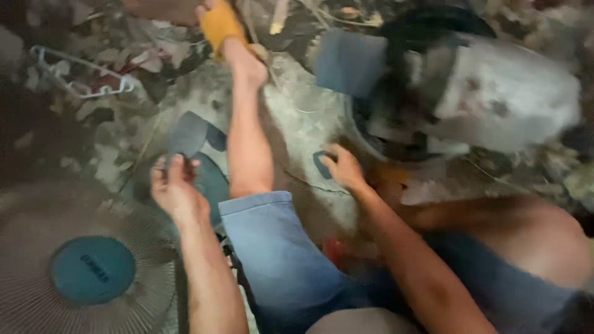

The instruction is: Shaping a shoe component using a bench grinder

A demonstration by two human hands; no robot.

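Two bare hands reach down over a rough grey concrete floor (297,117) with a thin crack in it. Dry leaves and scraps lie all over the far part of the floor, and the light is dim. The picture is blurry.

The left hand (175,188) is on the left, just above a dark blue plastic fan blade (189,133). Its fingers (170,167) are bent and close together, pinching the near edge of the blade. The blade spreads out to the far side of the hand, flat near the floor.

The right hand (343,167) is in the middle. Its fingers are spread open and rest on the floor. Their tips touch a small dark blue piece (322,164), which lies just left of them. I cannot tell if they hold it.

Near and left sits a round wire fan guard with a blue disc in the middle (93,269). It is just beside the left arm. Far and right is a big grey and white fan motor housing (495,93), too blurry to see well. It is just past the right hand.

Between the two hands a bare leg stretches away, with a yellow sandal (219,25) on the foot at the far end. A pale blue clothes hanger (80,77) lies far left among the leaves, well apart from both hands.
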